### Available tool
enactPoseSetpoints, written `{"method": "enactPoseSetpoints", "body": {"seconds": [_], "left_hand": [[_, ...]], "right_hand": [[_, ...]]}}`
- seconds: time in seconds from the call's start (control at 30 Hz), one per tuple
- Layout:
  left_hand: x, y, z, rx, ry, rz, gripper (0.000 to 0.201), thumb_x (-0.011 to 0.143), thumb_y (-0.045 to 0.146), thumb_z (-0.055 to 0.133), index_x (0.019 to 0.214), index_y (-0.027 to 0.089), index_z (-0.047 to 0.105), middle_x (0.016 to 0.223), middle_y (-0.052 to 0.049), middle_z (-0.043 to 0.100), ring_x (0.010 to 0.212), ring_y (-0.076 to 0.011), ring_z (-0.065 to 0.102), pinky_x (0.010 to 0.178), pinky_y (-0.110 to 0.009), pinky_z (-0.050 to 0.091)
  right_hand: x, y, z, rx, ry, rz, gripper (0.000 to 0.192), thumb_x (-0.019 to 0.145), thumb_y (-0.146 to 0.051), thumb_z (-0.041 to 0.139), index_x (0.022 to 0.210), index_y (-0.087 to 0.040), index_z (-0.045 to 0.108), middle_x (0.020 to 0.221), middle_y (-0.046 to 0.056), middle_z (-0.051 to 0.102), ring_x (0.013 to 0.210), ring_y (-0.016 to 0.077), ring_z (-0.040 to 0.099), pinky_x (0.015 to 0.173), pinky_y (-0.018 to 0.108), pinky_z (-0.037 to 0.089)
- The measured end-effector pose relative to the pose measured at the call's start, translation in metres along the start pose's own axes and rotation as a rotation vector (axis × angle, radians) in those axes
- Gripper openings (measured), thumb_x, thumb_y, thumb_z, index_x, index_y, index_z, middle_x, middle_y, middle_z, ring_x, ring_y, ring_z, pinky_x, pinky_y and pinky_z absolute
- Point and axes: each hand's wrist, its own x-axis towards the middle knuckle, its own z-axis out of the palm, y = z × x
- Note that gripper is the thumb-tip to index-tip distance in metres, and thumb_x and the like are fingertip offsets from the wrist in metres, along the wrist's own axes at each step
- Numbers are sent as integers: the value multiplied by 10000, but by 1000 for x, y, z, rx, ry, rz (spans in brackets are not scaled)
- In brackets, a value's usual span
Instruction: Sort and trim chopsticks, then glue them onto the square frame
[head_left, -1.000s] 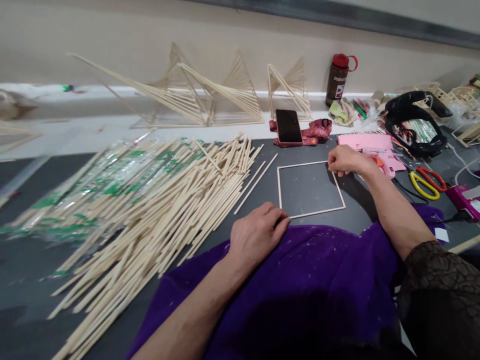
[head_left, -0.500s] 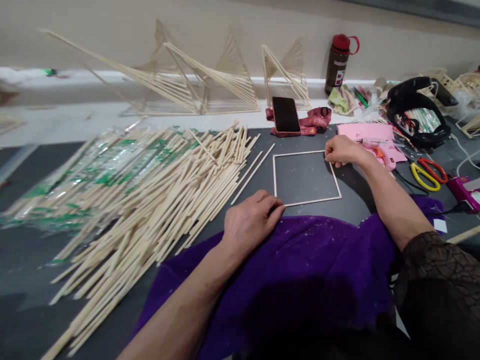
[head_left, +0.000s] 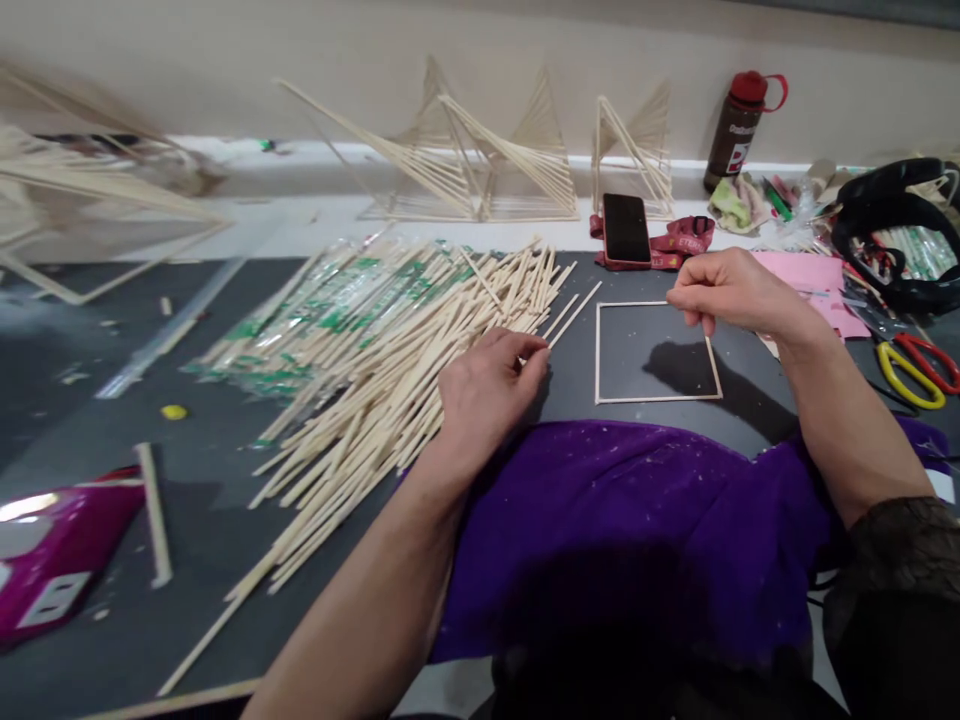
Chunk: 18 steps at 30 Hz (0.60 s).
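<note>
My left hand [head_left: 486, 388] rests at the near right edge of a big heap of wooden sticks [head_left: 390, 340]. Its thumb and fingertips pinch the end of one wooden stick [head_left: 574, 315] lying beside the heap. A square frame made of thin sticks [head_left: 656, 350] lies flat on the dark mat to the right. My right hand [head_left: 731, 290] hovers just above the frame's far right corner with its fingers loosely bent and nothing in them; its shadow falls inside the frame. A purple cloth [head_left: 637, 520] covers my lap below both hands.
Stick pyramid models [head_left: 487, 150] stand along the back ledge, with a phone [head_left: 626, 228] and a brown bottle [head_left: 739, 125]. Yellow and red scissors [head_left: 919, 365], pink paper [head_left: 814, 275] and black headphones [head_left: 896, 235] crowd the right. A magenta glue gun [head_left: 52, 545] lies near left.
My left hand left the frame's near left corner and moved left to the stick heap. My right hand lifted off the frame's far corner. The view swung to the left.
</note>
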Motion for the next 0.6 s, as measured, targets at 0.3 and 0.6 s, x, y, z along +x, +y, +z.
{"method": "enactPoseSetpoints", "body": {"seconds": [0.3, 0.6], "left_hand": [[9, -16, 4, -180, 209, -47, 235, 891, 299, 538, 924, 180, 738, 912, -52, 748, 801, -169, 664, 773, -303, 510], [-16, 12, 33, -155, -43, 374, 227, 937, 300, 547, 892, 207, 750, 868, -29, 753, 794, -149, 683, 640, -252, 439]], "right_hand": [[-45, -58, 41, 89, -431, -430, 187, 877, -222, 624, 699, -165, 626, 620, -36, 632, 543, 59, 557, 529, 177, 376], [-79, -67, 101, -233, -780, -742, 352, 1002, -389, 475, 850, -145, 678, 783, 30, 704, 622, 96, 535, 567, 235, 324]]}}
